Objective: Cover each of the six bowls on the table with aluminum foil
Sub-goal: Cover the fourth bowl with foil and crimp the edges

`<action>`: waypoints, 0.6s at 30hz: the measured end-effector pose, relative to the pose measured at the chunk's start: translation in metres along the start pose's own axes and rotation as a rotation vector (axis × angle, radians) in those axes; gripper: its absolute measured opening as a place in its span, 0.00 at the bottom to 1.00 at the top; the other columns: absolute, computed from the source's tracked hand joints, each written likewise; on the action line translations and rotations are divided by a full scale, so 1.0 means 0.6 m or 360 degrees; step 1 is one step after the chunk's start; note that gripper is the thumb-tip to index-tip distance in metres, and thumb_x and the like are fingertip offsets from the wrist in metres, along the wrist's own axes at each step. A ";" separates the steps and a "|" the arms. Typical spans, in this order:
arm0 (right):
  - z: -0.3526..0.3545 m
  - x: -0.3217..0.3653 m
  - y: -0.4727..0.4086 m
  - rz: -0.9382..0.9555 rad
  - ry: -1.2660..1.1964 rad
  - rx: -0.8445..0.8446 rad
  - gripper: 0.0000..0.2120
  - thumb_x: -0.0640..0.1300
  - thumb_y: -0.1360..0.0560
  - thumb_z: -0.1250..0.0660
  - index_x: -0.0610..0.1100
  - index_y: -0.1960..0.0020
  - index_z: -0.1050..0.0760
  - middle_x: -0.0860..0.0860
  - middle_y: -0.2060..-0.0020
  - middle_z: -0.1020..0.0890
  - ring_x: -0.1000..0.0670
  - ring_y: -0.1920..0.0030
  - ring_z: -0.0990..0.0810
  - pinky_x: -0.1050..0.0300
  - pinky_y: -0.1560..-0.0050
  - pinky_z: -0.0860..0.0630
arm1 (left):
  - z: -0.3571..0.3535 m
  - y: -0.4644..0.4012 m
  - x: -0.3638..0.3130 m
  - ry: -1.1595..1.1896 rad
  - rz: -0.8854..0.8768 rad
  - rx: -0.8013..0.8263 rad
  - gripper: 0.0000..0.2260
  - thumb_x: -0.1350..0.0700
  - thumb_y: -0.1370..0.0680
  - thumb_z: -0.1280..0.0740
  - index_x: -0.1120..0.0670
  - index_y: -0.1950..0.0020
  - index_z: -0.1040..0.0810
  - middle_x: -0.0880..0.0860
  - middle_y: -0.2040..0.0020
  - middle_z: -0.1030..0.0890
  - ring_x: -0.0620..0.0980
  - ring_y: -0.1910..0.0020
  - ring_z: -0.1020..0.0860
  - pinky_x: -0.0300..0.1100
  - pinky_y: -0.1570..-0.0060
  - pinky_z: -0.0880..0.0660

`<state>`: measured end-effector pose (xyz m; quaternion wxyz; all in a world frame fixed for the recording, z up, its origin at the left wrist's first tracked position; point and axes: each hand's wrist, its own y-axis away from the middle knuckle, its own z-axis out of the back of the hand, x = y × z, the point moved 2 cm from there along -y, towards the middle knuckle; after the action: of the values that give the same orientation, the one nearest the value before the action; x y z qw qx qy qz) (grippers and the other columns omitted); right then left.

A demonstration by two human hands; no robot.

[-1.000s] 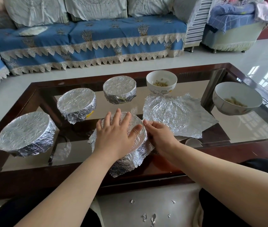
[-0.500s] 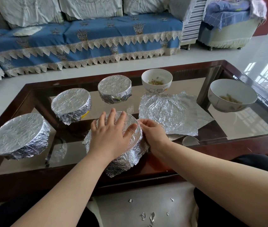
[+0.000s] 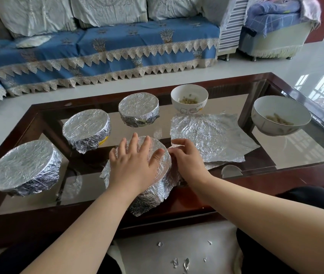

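A foil-wrapped bowl (image 3: 157,186) sits at the near edge of a glass-topped desk (image 3: 295,155), straight ahead at six o'clock. The left hand (image 3: 135,165) lies flat on its foil top with fingers straight and spread, holding the sheet down. The right hand (image 3: 186,161) is at the bowl's three o'clock side, fingers curled against the foil at the rim and seeming to pinch it inward; the fingertips are partly hidden, so the exact grip is hard to tell. Foil along the near side hangs loose and flared, not yet tucked.

To finish this bowl well, the flat hand should probably keep the top taut while the other hand works round the rim, pressing the skirt against the wall with light pressure so the thin sheet does not tear.

Three covered bowls stand in an arc: one at nine o'clock (image 3: 24,167), one at ten o'clock (image 3: 87,129), one at twelve o'clock (image 3: 138,109). Two bowls are still open, each with a little food: a small white one (image 3: 189,99) at one o'clock and a larger one (image 3: 280,115) at two o'clock. Between them and the hands lies a flat foil sheet (image 3: 206,135). Small foil scraps (image 3: 177,262) lie on the floor below
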<state>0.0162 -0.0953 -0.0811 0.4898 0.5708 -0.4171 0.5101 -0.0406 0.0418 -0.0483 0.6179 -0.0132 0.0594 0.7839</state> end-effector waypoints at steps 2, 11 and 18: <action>0.002 0.006 0.007 0.0054 0.0070 0.0070 0.07 0.43 0.20 0.38 0.43 0.44 0.26 0.52 0.62 0.20 0.53 0.65 0.23 0.57 0.63 0.27 | 0.003 0.002 -0.003 -0.0009 0.0033 0.0015 0.44 0.30 0.32 0.72 0.43 0.19 0.54 0.51 0.18 0.56 0.57 0.20 0.56 0.61 0.25 0.55; 0.004 0.015 0.012 0.0277 0.0565 0.0268 0.08 0.45 0.20 0.38 0.43 0.43 0.29 0.54 0.59 0.23 0.56 0.61 0.26 0.66 0.61 0.29 | 0.024 0.011 -0.005 -0.0109 0.0057 0.0102 0.44 0.25 0.31 0.67 0.43 0.19 0.53 0.50 0.19 0.62 0.62 0.21 0.54 0.63 0.28 0.45; 0.001 0.015 0.013 0.0273 0.0492 0.0317 0.03 0.45 0.19 0.39 0.47 0.46 0.28 0.53 0.62 0.23 0.53 0.65 0.26 0.61 0.63 0.28 | 0.003 0.009 0.011 -0.0075 -0.0365 0.0184 0.51 0.17 0.46 0.74 0.31 0.24 0.65 0.41 0.21 0.67 0.56 0.21 0.64 0.67 0.25 0.59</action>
<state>0.0100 -0.0968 -0.0709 0.4438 0.4937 -0.3315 0.6703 -0.0471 0.0471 -0.0466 0.7043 0.0341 0.0881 0.7036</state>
